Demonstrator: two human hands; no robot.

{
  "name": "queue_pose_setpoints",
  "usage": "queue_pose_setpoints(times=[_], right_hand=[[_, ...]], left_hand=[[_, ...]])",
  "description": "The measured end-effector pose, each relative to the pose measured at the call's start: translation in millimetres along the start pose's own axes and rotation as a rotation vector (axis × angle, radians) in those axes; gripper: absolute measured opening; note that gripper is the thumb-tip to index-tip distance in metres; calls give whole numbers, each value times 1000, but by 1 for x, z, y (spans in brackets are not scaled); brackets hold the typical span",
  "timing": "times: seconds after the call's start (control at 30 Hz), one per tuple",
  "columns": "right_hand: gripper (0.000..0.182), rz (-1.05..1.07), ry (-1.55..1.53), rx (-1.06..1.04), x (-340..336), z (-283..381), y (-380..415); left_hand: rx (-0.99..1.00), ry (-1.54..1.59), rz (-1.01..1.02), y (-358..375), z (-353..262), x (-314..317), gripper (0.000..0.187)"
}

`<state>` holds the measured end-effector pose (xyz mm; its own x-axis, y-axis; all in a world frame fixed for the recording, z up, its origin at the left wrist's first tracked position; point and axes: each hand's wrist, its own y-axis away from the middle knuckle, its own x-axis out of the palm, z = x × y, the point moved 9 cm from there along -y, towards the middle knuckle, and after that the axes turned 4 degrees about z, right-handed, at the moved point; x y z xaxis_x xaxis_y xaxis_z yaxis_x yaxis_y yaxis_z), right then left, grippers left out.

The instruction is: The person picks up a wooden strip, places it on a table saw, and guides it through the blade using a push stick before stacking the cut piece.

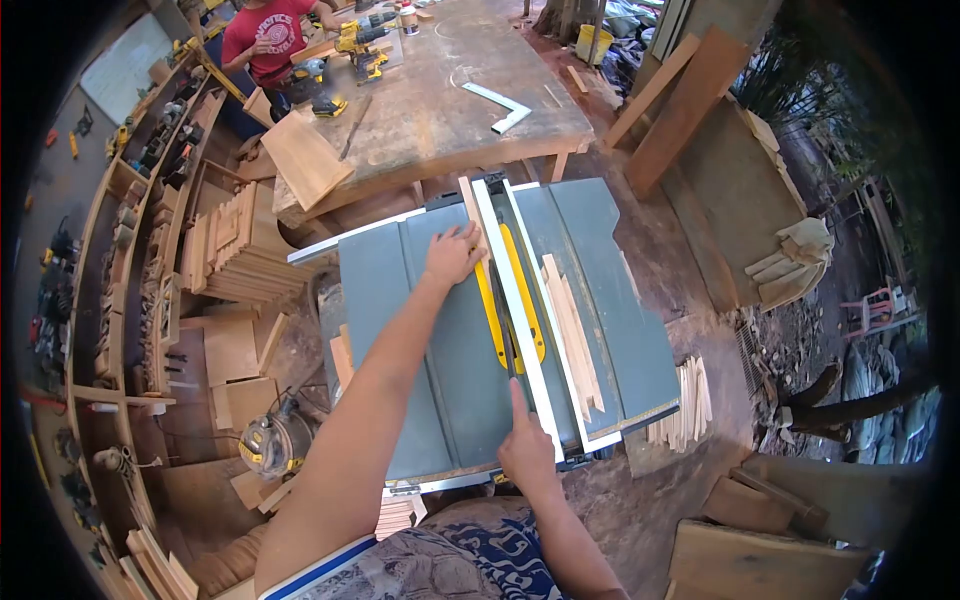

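Observation:
A table saw with a grey top (380, 290) stands in front of me, with a yellow insert (533, 300) and a long white fence (522, 320) along it. My left hand (455, 252) lies at the far part of the top, its fingers against a narrow wood strip (470, 203) left of the fence. Near the front edge, my right hand (528, 450) is closed on a thin dark stick (513, 368), its index finger stretched along it. The stick points away from me beside the fence. Several thin wood strips (570, 335) lie right of the fence.
Beyond the saw is a wooden workbench (440, 120) with a metal square (508, 108) and yellow drills (358, 38). A person in a red shirt (265, 40) is at its far left. Shelves (125, 180) and stacked boards (235, 245) stand left; cut strips (690, 405) lie right.

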<state>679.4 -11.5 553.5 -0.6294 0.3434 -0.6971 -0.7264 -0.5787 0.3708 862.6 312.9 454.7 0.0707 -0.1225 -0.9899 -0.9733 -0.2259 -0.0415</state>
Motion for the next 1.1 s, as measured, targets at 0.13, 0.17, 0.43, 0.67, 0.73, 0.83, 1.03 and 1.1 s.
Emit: queue_pose_setpoints(times=[0.13,0.17,0.43,0.67,0.73,0.83,1.03,1.1], right_hand=[[91,31,-29,-1,-4,11,-46],[90,6,-38,-38,-6,16,-58],[73,-155,-120,44,-83,-11,-65],[34,-355,-208,191,-85,-161,-133],[28,-357,-155,114,-79,-178,-143],[22,-292,-221,-49,-65,-181,-157],[44,-142,-33,-208,-55,-199,-177],[46,-20,68,-77,-55,-172,-162]], left_hand=[[-73,51,-31,-37,23,-3,53],[-112,47,-37,-47,33,-1,53],[-287,71,-75,-59,94,-10,44],[-720,435,-237,82,148,-32,50],[-818,872,-329,133,167,-13,46],[-762,1824,-549,261,166,-16,42],[-1151,1392,-1079,679,131,-8,42],[-1463,1147,-1212,804,89,34,41]])
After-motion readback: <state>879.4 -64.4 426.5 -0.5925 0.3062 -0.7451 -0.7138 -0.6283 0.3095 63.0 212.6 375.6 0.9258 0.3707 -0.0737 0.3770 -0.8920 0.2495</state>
